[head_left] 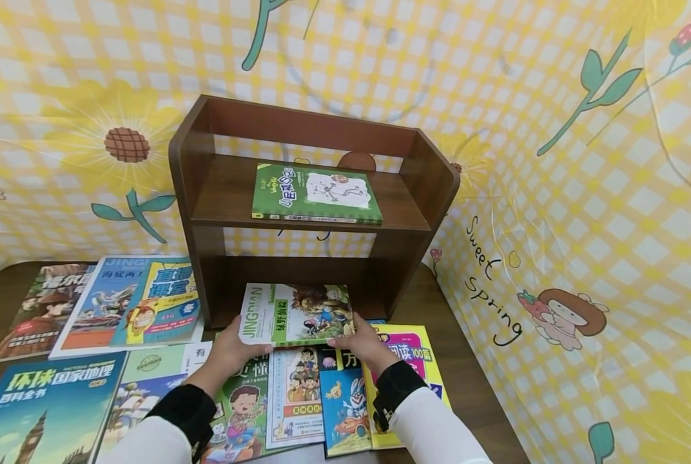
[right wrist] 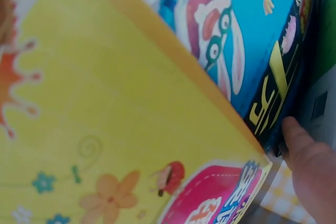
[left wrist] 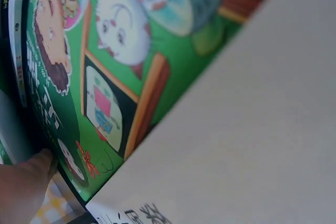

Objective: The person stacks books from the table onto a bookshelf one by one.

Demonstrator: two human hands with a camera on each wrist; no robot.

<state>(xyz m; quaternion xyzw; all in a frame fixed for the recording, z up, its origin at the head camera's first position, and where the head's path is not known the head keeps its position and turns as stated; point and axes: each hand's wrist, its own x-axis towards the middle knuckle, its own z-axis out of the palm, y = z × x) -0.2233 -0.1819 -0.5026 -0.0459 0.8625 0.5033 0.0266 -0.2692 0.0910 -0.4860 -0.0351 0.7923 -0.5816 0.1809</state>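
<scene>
Between both hands is a white and green book (head_left: pixel 296 314) with an illustrated cover, lying flat at the mouth of the lower shelf. My left hand (head_left: pixel 229 348) grips its left edge, and my right hand (head_left: pixel 364 340) grips its right edge with the thumb on the near corner. In the left wrist view, part of the left hand (left wrist: pixel 26 187) shows beside a green picture book (left wrist: pixel 73 103). The right wrist view catches the right hand (right wrist: pixel 312 174) next to a blue book (right wrist: pixel 252 51) and a yellow book (right wrist: pixel 131 103).
A dark brown two-tier bookshelf (head_left: pixel 203 193) stands at the back of the table (head_left: pixel 473 361). On its upper shelf lies a green book (head_left: pixel 316 193). Several books, among them a blue geography book (head_left: pixel 49 412) and a magazine (head_left: pixel 44 309), cover the table's left and front.
</scene>
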